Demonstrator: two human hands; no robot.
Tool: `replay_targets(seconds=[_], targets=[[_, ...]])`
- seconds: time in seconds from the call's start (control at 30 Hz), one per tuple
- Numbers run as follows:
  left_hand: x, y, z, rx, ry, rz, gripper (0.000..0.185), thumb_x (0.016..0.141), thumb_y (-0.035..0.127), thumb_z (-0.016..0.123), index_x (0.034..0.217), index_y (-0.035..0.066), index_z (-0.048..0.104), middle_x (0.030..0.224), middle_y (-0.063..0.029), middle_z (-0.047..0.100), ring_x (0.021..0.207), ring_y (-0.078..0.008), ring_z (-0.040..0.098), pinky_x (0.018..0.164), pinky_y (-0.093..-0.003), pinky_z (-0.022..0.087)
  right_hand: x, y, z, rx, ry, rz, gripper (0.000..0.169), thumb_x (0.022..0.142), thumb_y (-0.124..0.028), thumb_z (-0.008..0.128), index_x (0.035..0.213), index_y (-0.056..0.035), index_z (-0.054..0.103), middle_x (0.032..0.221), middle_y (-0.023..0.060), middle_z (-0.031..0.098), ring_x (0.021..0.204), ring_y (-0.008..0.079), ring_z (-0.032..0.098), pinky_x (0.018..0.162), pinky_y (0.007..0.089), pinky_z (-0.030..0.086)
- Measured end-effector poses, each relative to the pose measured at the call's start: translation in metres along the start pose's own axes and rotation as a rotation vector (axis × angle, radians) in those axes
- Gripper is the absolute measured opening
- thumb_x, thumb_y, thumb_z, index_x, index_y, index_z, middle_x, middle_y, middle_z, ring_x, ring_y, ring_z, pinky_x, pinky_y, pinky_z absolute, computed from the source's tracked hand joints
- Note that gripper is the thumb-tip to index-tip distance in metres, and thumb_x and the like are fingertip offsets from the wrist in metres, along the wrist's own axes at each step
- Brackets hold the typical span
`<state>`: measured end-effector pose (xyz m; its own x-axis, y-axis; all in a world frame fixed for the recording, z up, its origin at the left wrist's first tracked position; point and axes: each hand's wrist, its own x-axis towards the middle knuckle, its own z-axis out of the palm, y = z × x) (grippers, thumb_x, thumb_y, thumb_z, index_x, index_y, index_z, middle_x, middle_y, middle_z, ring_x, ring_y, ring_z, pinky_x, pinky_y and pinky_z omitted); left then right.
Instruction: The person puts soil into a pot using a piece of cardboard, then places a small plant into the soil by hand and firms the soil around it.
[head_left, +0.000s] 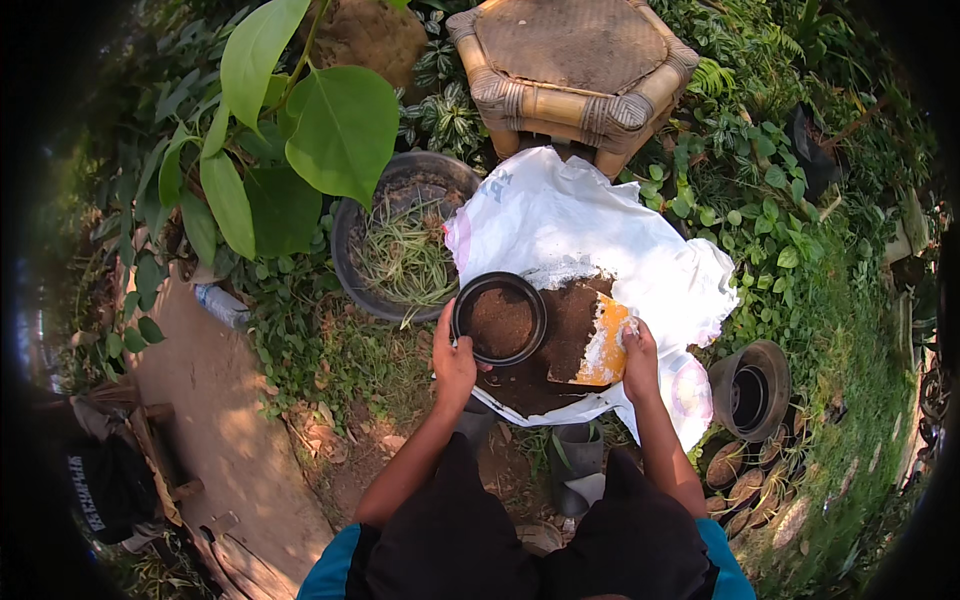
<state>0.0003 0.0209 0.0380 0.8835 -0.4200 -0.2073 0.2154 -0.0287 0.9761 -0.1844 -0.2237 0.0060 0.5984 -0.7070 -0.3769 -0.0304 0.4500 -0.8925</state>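
My left hand (454, 369) grips a round black plastic pot (541, 339) by its left side, with brown soil (500, 321) inside. My right hand (639, 354) is closed on the right edge of a worn orange-and-white piece (609, 346), possibly a cut container used as a scoop; its exact kind is unclear. Dark soil (566, 322) lies against this piece, just right of the pot. Beneath both hands an open white woven sack (555, 217) is spread out, holding more dark soil (517, 391).
A grey basin (346, 259) with cut green leaves (401, 255) stands beyond my left hand. At the top is a bamboo stool (574, 45). Empty-looking nested pots (750, 394) and several small planted pots (726, 465) sit right. Broad leaves (341, 127) overhang upper left.
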Motion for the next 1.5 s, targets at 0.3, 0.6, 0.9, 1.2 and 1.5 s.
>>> replay_targets(seconds=[0.3, 0.6, 0.9, 1.2, 1.5], targets=[[0.001, -0.007, 0.001, 0.059, 0.005, 0.017, 0.065, 0.092, -0.008, 0.039, 0.154, 0.009, 0.030, 0.143, -0.0171, 0.046, 0.082, -0.0202, 0.070, 0.053, -0.0281, 0.062, -0.004, -0.015, 0.001, -0.084, 0.021, -0.017, 0.033, 0.105, -0.012, 0.047, 0.134, 0.0033, 0.050, 0.117, 0.0107, 0.064, 0.105, 0.0151, 0.060, 0.093, 0.0298, 0.047], [-0.003, -0.004, 0.007, 0.019, -0.043, 0.008, 0.064, 0.092, -0.008, 0.038, 0.153, 0.006, 0.031, 0.144, -0.0199, 0.042, 0.075, -0.0192, 0.070, 0.053, -0.0272, 0.061, -0.007, -0.026, 0.008, 0.012, -0.003, 0.004, 0.033, 0.105, -0.011, 0.047, 0.134, 0.0039, 0.049, 0.120, 0.0115, 0.064, 0.107, 0.0160, 0.061, 0.095, 0.0301, 0.047], [-0.004, -0.004, 0.004, 0.032, -0.051, 0.001, 0.064, 0.092, -0.007, 0.039, 0.154, 0.006, 0.031, 0.146, -0.0210, 0.039, 0.068, -0.0174, 0.068, 0.052, -0.0277, 0.060, -0.014, -0.029, 0.010, 0.008, -0.016, 0.025, 0.033, 0.104, -0.010, 0.046, 0.134, 0.0037, 0.049, 0.119, 0.0113, 0.063, 0.105, 0.0154, 0.061, 0.094, 0.0301, 0.048], [-0.002, 0.000, 0.013, -0.003, -0.072, -0.094, 0.065, 0.091, -0.009, 0.039, 0.153, 0.007, 0.032, 0.148, -0.0195, 0.038, 0.071, -0.0186, 0.069, 0.052, -0.0272, 0.061, -0.015, -0.037, 0.017, 0.005, 0.066, -0.127, 0.032, 0.106, -0.016, 0.048, 0.133, 0.0014, 0.050, 0.120, 0.0090, 0.065, 0.106, 0.0155, 0.062, 0.094, 0.0312, 0.050], [-0.008, 0.010, 0.027, 0.001, -0.199, -0.068, 0.065, 0.091, -0.009, 0.038, 0.153, 0.007, 0.030, 0.146, -0.0166, 0.040, 0.080, -0.0181, 0.069, 0.053, -0.0258, 0.062, -0.034, -0.064, 0.050, -0.234, 0.191, -0.454, 0.034, 0.109, -0.020, 0.044, 0.135, 0.0023, 0.042, 0.118, 0.0124, 0.061, 0.106, 0.0151, 0.059, 0.093, 0.0297, 0.047]])
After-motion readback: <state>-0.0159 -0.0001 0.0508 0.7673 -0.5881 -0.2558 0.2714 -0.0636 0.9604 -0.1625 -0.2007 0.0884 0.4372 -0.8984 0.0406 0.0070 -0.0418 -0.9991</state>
